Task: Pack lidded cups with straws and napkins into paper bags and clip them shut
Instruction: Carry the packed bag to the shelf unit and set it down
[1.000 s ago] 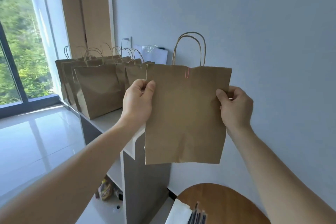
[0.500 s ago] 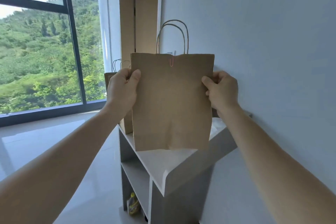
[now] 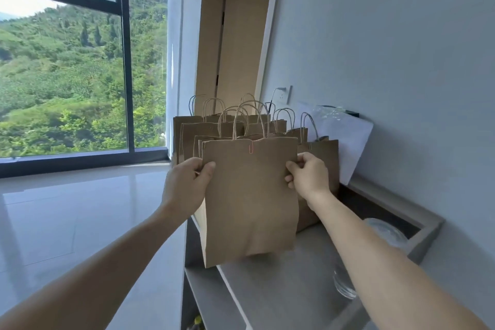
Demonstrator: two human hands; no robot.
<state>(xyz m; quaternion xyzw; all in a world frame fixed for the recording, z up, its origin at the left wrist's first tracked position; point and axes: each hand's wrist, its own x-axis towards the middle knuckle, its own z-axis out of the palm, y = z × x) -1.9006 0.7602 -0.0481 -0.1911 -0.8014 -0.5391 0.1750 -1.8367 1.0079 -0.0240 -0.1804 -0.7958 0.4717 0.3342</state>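
Here the left hand [image 3: 187, 185] and the right hand [image 3: 308, 177] each take the paper bag [image 3: 249, 195] by a side edge, a little below its mouth. Both grips are pinched on the paper, thumbs on the near face. The bag hangs upright over the near left end of the shelf top [image 3: 281, 276], just in front of the row of bags [image 3: 192, 131]. A pink paper clip [image 3: 251, 148] closes its mouth at the centre, under the twine handles [image 3: 249, 118].

The step appears to be setting this finished bag down with the others. It is best kept level and lowered until the base lies flat and wholly inside the shelf's left edge, which the bag's lower corner now seems to overhang. Both grips should let go only once it stands unaided, leaving the clip undisturbed.

- The bag's contents are not visible.
- Whether its base already touches the shelf cannot be told.
- The fingers behind the bag are hidden.
- The right forearm partly covers two clear round objects [image 3: 385, 230], and what they are is uncertain.
- The farther bags overlap, so their number and clips are unreadable.
- Something transparent above the white sheet [image 3: 345, 139] leaning on the wall is blurred.
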